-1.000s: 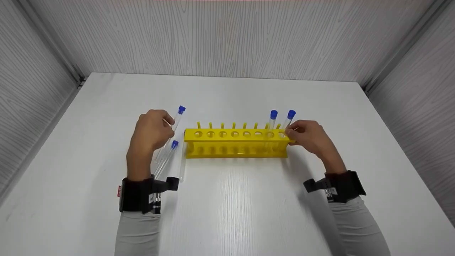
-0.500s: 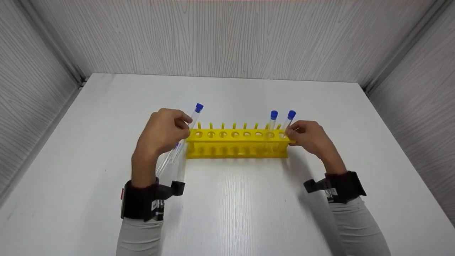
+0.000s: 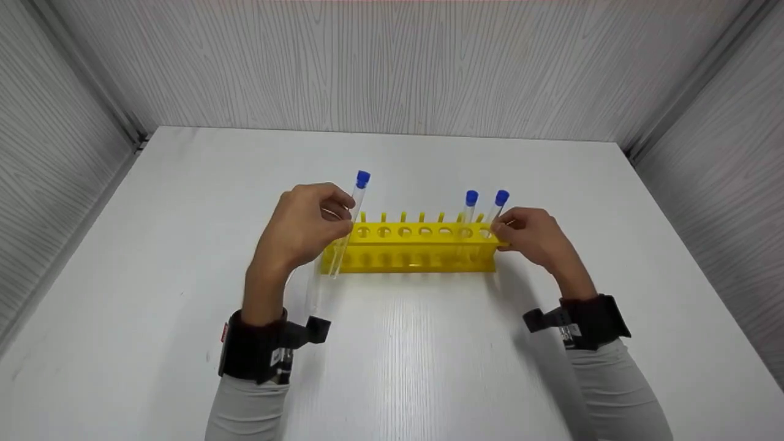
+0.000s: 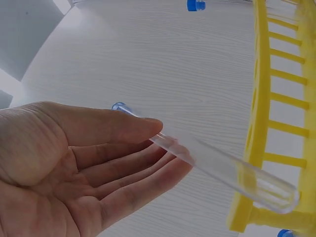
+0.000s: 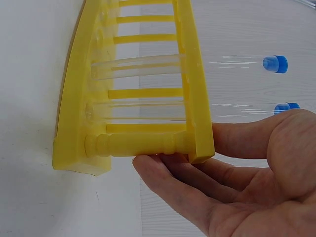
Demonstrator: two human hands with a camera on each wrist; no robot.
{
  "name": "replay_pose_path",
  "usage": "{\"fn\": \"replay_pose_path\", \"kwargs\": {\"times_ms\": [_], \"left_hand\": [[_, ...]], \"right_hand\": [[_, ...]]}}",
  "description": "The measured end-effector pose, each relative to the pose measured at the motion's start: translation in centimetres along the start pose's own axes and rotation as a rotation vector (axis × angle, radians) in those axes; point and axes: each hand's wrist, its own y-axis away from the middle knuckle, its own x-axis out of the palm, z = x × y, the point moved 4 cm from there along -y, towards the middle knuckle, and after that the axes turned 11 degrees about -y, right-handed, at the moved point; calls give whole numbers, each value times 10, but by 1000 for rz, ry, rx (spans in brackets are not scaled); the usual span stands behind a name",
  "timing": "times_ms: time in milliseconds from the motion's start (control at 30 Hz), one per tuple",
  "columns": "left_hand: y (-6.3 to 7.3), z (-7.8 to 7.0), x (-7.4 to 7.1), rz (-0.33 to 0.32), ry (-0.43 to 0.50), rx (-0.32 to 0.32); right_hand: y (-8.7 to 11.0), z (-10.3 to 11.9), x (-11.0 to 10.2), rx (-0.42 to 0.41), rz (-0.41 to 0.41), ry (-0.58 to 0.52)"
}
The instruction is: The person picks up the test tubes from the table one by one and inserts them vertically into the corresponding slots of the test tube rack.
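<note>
In the head view my left hand (image 3: 300, 223) pinches a clear test tube (image 3: 358, 199) with a blue cap between thumb and fingers. The tube slants, cap up, its lower end overlapping the left part of the yellow test tube rack (image 3: 407, 260). The left wrist view shows the tube's rounded bottom (image 4: 284, 197) across the rack's end. My right hand (image 3: 530, 236) grips the rack's right end, thumb on the top plate (image 5: 200, 98) and fingers beneath. Two blue-capped test tubes, one nearer the middle (image 3: 471, 198) and one at the end (image 3: 501, 197), stand in the rightmost holes.
Another clear tube (image 3: 313, 294) lies on the white table (image 3: 429, 367) left of the rack, partly covered by my left wrist gear. A blue cap (image 4: 196, 5) shows at the top of the left wrist view. Grey wood-grain panels (image 3: 392, 67) enclose the table.
My left hand has carried the test tube rightward, from beside the rack to over its left end. It now hides the tube lying beneath it. The right hand and rack have stayed put.
</note>
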Motion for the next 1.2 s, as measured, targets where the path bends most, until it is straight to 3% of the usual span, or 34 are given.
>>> {"fn": "replay_pose_path", "kwargs": {"times_ms": [1200], "left_hand": [[-1,-7,1,-27,124,36]], "right_hand": [[-2,0,1,64,-7,14]]}}
